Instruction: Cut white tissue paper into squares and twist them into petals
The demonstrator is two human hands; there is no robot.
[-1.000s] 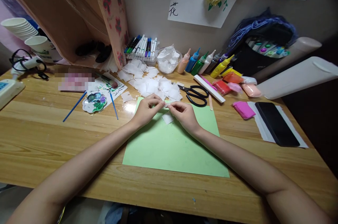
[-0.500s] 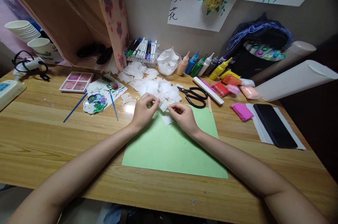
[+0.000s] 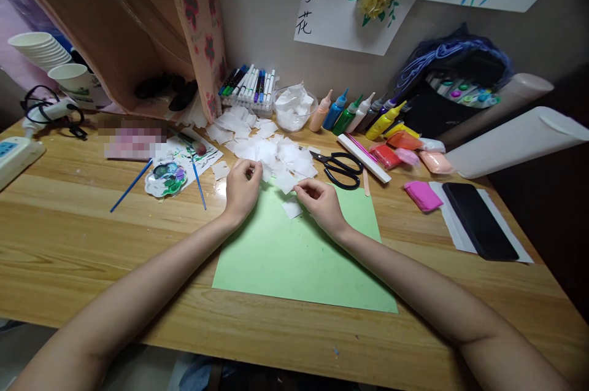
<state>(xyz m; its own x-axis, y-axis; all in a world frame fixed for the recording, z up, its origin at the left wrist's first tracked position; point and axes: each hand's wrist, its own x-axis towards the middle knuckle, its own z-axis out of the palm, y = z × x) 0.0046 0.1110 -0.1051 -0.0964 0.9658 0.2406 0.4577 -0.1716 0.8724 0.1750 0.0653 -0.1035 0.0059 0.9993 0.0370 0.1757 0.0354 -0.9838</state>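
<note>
My left hand (image 3: 242,188) is curled at the near edge of a heap of white tissue squares (image 3: 271,151), its fingertips pinching one of them. My right hand (image 3: 319,202) rests on the top of a green paper sheet (image 3: 299,256), fingers pinched on a white tissue square (image 3: 286,182). Another small tissue square (image 3: 291,208) lies on the green sheet just left of my right hand.
Black scissors (image 3: 343,169) lie right of the heap. Paint bottles (image 3: 356,113), a marker box (image 3: 248,87) and a bowl of tissue (image 3: 293,108) line the wall. A palette (image 3: 164,178) and brushes (image 3: 131,185) lie left; clay packs (image 3: 422,194) and a phone (image 3: 478,219) lie right.
My left hand has let go of the piece shared with my right hand and moved left and back to the tissue heap. My right hand has stayed put.
</note>
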